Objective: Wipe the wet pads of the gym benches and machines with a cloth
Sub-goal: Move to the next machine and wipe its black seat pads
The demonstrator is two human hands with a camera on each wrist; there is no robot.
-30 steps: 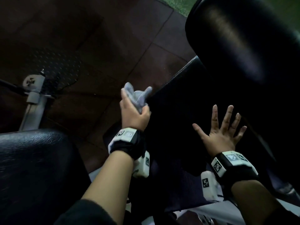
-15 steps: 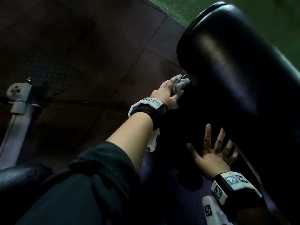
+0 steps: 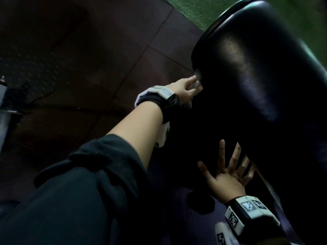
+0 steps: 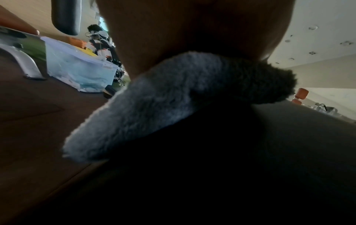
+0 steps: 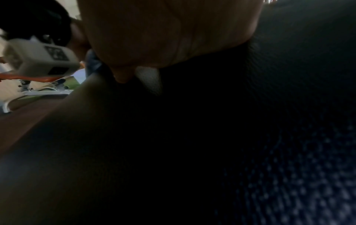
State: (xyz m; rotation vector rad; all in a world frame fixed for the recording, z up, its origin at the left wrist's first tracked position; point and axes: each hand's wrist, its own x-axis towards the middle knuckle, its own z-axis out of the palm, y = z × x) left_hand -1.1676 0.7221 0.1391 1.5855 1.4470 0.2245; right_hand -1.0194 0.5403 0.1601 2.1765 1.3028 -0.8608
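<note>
A big black roller pad (image 3: 256,73) fills the upper right of the head view, above a flat black seat pad (image 3: 177,138). My left hand (image 3: 187,87) grips a grey fluffy cloth (image 4: 163,97) and holds it against the roller pad's lower left edge; in the head view only a sliver of cloth (image 3: 197,84) shows past the fingers. My right hand (image 3: 228,170) lies flat on the seat pad with fingers spread, its fingertips under the roller. The right wrist view shows the palm (image 5: 169,33) pressed on dark textured vinyl (image 5: 289,121).
Dark brown rubber floor tiles (image 3: 106,59) spread to the left, green turf (image 3: 191,9) beyond them. A white machine frame (image 3: 3,106) stands at the left edge. The left wrist view shows a clear plastic bin (image 4: 77,68) on the floor and orange-padded equipment (image 4: 300,94) far off.
My left hand has carried the cloth up and to the right, from beside the seat pad to the roller pad's lower edge. The right hand stays flat on the seat pad.
</note>
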